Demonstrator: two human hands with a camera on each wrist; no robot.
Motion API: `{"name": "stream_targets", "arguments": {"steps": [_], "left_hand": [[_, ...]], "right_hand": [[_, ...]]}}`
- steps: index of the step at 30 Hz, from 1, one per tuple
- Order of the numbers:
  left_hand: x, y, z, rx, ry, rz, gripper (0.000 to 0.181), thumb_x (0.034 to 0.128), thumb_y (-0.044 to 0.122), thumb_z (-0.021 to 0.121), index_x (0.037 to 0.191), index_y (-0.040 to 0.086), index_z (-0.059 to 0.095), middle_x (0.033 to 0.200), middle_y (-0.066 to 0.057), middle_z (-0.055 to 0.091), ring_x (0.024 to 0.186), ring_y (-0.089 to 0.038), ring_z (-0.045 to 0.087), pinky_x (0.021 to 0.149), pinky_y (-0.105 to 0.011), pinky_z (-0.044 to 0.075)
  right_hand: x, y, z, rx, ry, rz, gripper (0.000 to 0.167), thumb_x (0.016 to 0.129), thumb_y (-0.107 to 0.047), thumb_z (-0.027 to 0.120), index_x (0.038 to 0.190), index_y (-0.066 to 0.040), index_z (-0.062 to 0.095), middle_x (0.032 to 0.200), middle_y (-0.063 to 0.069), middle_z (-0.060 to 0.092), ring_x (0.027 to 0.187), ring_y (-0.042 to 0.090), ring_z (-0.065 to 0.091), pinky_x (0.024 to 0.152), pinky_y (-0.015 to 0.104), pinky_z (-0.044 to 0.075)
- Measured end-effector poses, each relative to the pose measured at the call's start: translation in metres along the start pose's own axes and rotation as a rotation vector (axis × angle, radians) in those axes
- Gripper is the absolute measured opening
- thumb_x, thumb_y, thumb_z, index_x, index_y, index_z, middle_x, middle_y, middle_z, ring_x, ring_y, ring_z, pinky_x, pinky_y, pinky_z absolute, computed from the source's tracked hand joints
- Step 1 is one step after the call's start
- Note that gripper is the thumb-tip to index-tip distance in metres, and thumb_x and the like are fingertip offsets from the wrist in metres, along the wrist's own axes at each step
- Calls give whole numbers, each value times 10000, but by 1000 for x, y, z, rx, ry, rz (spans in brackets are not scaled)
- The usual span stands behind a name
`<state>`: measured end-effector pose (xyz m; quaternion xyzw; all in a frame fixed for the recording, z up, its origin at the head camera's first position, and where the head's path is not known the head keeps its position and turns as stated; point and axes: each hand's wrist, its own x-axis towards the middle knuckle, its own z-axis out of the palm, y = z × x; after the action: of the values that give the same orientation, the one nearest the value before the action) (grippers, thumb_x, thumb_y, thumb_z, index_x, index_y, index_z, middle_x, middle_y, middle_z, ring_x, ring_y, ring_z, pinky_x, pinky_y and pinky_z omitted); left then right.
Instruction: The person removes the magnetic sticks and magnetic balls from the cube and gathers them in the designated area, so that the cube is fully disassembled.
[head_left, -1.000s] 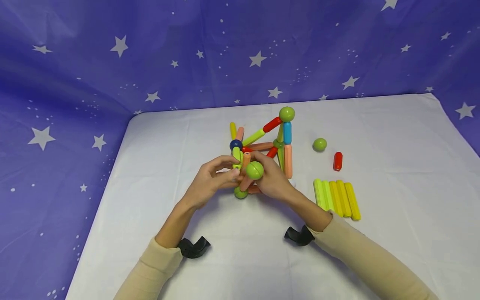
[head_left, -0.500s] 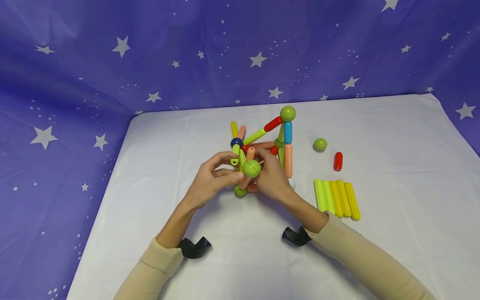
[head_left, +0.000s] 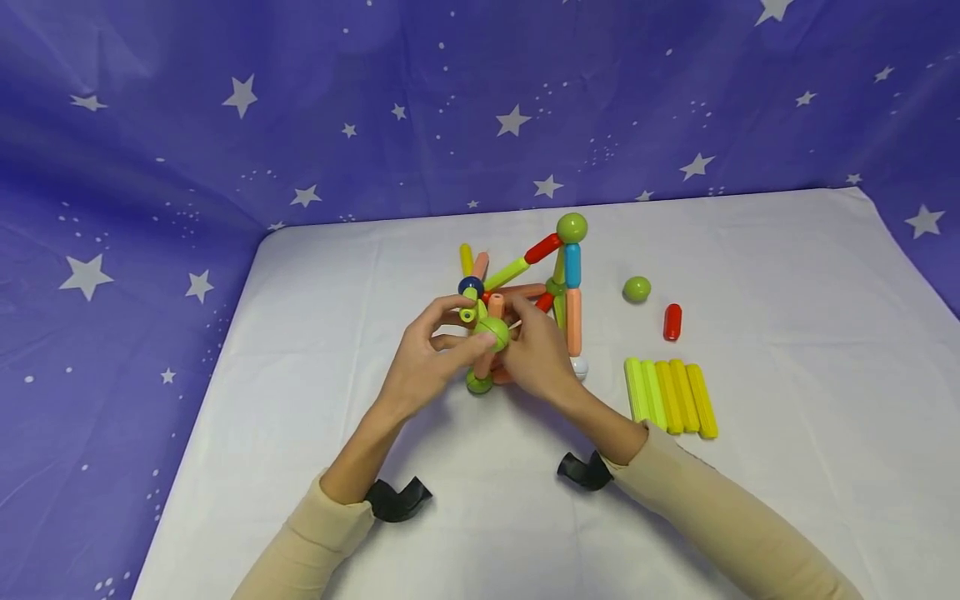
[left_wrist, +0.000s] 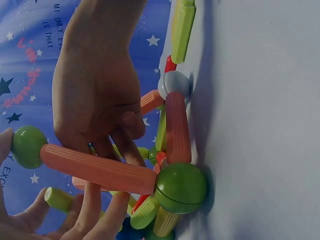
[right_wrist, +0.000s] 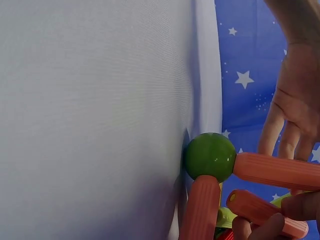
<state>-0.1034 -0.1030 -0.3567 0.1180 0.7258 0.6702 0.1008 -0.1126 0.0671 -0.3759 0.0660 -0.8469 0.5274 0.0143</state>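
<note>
A structure of coloured rods and balls stands on the table, its navy ball (head_left: pixel 471 287) at the left. At its front, my left hand (head_left: pixel 420 367) lays its thumb on a raised green ball (head_left: pixel 496 330); its curled fingers reach a light green rod (head_left: pixel 468 315). An orange rod (left_wrist: pixel 100 170) runs between that ball and a lower green ball (left_wrist: pixel 181 187). My right hand (head_left: pixel 542 354) is on the right of the raised ball, pinching another orange rod (right_wrist: pixel 260 206) between thumb and fingers. The hands partly hide the structure's middle.
Right of the structure lie a loose green ball (head_left: pixel 637 289), a short red rod (head_left: pixel 672 322) and a row of several yellow and light green rods (head_left: pixel 684 396). A white ball (head_left: pixel 580 367) sits near my right wrist. Starry blue cloth hangs behind.
My left thumb has moved right onto the raised green ball, which has shifted slightly left. The orange rod in my right hand has moved a little away from me.
</note>
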Motion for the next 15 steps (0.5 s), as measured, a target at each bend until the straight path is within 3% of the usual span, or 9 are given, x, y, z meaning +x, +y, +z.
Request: {"name": "stream_targets", "arguments": {"steps": [5,10,15], "left_hand": [[1,0,-1,-63,-15,-17,528,903,208,700,1351,17,496,1196,-178,544,891,-318,699,803,-418,574],[1,0,-3,-65,-24,-19,518,922,203,678,1357,-3,487,1194,-192,539,903,-309,691,793,-439,576],[0,0,-5,-60,-27,-25,500,927,210,677,1343,-6,501,1187,-210,550,919,-307,684,792,-437,576]], "right_hand": [[-1,2,-1,13,-10,19,328,873,-25,618,1200,-45,625,910,70,605,652,187,588,551,321,497],[-4,4,-8,14,-27,23,273,946,-135,622,1207,-57,631,878,64,582,714,194,573,586,321,475],[-9,6,-18,1,-73,24,334,950,-202,650,1255,-71,616,877,54,588,727,200,580,568,323,474]]}}
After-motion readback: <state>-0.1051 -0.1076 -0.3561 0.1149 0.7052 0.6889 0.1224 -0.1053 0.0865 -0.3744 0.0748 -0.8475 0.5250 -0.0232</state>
